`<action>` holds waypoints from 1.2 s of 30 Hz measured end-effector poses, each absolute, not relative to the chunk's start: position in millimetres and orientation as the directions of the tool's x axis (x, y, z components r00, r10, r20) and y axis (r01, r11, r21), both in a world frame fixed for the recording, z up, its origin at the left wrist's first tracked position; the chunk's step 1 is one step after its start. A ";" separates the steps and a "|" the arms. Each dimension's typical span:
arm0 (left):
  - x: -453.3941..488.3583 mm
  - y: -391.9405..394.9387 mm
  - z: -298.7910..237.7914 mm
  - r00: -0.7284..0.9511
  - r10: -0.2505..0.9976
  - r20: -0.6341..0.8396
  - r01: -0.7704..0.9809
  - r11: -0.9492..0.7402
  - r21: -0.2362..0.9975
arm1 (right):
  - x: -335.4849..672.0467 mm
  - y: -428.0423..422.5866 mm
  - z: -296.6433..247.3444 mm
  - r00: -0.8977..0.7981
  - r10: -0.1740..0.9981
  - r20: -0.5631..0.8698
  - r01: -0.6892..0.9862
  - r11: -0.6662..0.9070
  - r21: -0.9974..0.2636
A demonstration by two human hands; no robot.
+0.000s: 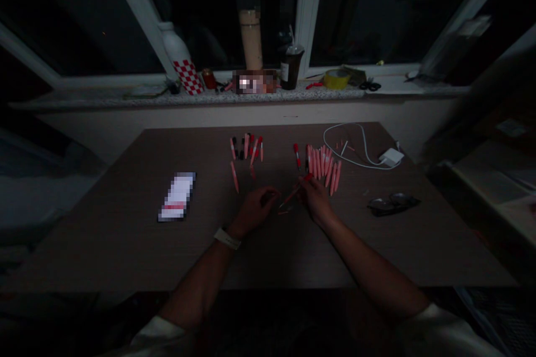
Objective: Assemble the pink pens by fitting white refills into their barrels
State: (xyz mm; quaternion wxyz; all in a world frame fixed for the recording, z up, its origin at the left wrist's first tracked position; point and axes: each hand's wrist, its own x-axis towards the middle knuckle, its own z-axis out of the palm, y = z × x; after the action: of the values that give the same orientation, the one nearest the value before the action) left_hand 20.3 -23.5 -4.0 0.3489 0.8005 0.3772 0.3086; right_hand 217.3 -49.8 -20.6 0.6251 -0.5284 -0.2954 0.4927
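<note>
My right hand [315, 199] is closed around a slim pen [290, 196] with a red end, which slants down to the left toward my other hand. Just left of the pen's tip is my left hand [256, 209], its thumb and fingers curled together in a pinch. Whatever lies between those fingers is too dark to make out. A small pink piece [283, 212] rests on the table below the pen. Beyond my right hand, several pink pens [320, 162] lie in a row beside a red marker-like pen [297, 156]. More pink, red and black pens [253, 148] form a group further left.
A phone [177, 196] lies on the table [125, 245] at left, glasses [393, 203] at right. Behind them are a white charger [391, 157] and its looped cable. On the windowsill stand a checkered bottle [184, 61], a drink cup [291, 67] and yellow tape [336, 79].
</note>
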 end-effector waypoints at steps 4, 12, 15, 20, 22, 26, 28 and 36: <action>20.4 -23.4 -4.0 0.531 0.820 0.214 0.396 -0.463 0.793 | 217.0 -49.6 -20.9 0.344 0.926 -0.153 -0.309 -0.042 -0.950; 20.3 -24.6 -0.6 0.552 0.806 0.211 0.392 -0.475 0.788 | 215.3 -51.6 -14.3 0.338 0.932 -0.128 -0.263 -0.037 -0.964; 20.7 -25.0 1.4 0.565 0.798 0.211 0.398 -0.487 0.777 | 215.1 -52.7 -13.3 0.325 0.937 -0.125 -0.252 -0.042 -0.967; 21.6 -26.3 2.6 0.580 0.784 0.223 0.404 -0.514 0.756 | 214.4 -53.8 -13.1 0.297 0.948 -0.118 -0.207 -0.057 -0.977; 21.8 -26.3 1.7 0.591 0.773 0.229 0.416 -0.536 0.734 | 213.7 -54.2 -13.5 0.282 0.953 -0.110 -0.177 -0.061 -0.982; 21.4 -25.4 -1.7 0.637 0.737 0.228 0.443 -0.591 0.674 | 211.8 -55.4 -14.3 0.260 0.964 -0.056 -0.069 -0.039 -0.997; 20.8 -25.2 -2.9 0.666 0.714 0.217 0.452 -0.618 0.643 | 210.8 -56.2 -13.8 0.240 0.971 -0.018 -0.008 -0.017 -1.000; 20.9 -26.6 -2.1 0.711 0.676 0.192 0.468 -0.659 0.589 | 208.5 -56.7 -8.9 0.199 0.977 -0.075 -0.053 -0.065 -0.996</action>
State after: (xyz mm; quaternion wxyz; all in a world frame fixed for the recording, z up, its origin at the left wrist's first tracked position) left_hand 20.9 -26.6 -2.1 0.2583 0.8882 0.3219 0.2019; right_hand 208.5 -56.7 -8.9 0.5414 -0.5535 -0.4174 0.4757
